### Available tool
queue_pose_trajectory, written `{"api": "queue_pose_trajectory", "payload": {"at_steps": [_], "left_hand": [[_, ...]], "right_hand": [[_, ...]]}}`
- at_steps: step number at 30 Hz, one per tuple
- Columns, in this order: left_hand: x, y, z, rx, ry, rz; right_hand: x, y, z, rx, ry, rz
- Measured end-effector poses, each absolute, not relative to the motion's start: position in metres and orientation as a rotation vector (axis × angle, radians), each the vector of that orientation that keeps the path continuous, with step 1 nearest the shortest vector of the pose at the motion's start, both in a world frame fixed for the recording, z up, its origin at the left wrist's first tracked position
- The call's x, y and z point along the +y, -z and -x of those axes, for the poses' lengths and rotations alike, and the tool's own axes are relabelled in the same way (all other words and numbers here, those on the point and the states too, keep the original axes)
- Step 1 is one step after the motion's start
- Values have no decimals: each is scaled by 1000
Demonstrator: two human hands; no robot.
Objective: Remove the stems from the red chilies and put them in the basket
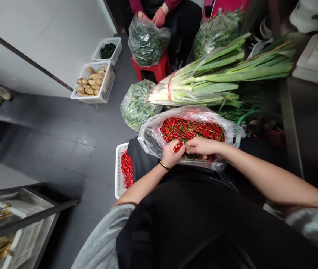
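Note:
A clear plastic bag (pixel 151 137) lies wide open on my lap, full of red chili peppers (pixel 192 128) with green stems. Over its near side, my left hand (pixel 172 154) is closed around several chili peppers, whose red ends show between the fingers. My right hand (pixel 199 145) meets it at the fingertips, pinched together; whatever is between those fingers is too small to make out. Left of my knee, a white plastic basket (pixel 118 175) holds red chilies (pixel 127 170) that show no green stems.
A bundle of leeks (pixel 203 80) lies just beyond the bag, with bagged greens (pixel 139 104) beside it. Potato-like roots fill a white crate (pixel 107 87). Across from me, a person in pink gloves (pixel 159 17) handles bagged greens over a red stool (pixel 164 64). A metal rack (pixel 44 213) stands at lower left.

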State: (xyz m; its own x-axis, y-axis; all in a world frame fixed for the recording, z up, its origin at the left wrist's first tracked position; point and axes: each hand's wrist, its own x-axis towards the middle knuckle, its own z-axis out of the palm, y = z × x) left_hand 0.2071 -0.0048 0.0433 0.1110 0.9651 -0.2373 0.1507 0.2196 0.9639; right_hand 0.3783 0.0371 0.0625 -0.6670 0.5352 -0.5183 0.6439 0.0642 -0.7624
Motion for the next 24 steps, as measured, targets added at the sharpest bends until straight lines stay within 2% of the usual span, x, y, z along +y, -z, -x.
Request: {"api": "queue_pose_trajectory", "payload": {"at_steps": [3, 6, 8, 12, 14, 18, 24], "left_hand": [[-10, -58, -197, 1307, -949, -1257], [-13, -64, -191, 1287, -1014, -1153], [-10, -62, -187, 1232, -1078, -988], [9, -50, -179, 1025, -1012, -515], [16, -47, -175, 964, -937, -397], [16, -44, -174, 1023, -854, -359], [10, -32, -195, 1117, -766, -367]], "right_hand": [[49, -65, -359, 1999, 1846, -1356], [48, -63, -349, 1980, 1802, -1572], [46, -60, -351, 2143, 1581, -1538], [63, -50, -354, 2596, 724, -1450], [78, -43, -349, 2610, 473, -1441], [95, -36, -345, 2519, 393, -1344], [52, -63, -369, 2666, 303, -1358]]}}
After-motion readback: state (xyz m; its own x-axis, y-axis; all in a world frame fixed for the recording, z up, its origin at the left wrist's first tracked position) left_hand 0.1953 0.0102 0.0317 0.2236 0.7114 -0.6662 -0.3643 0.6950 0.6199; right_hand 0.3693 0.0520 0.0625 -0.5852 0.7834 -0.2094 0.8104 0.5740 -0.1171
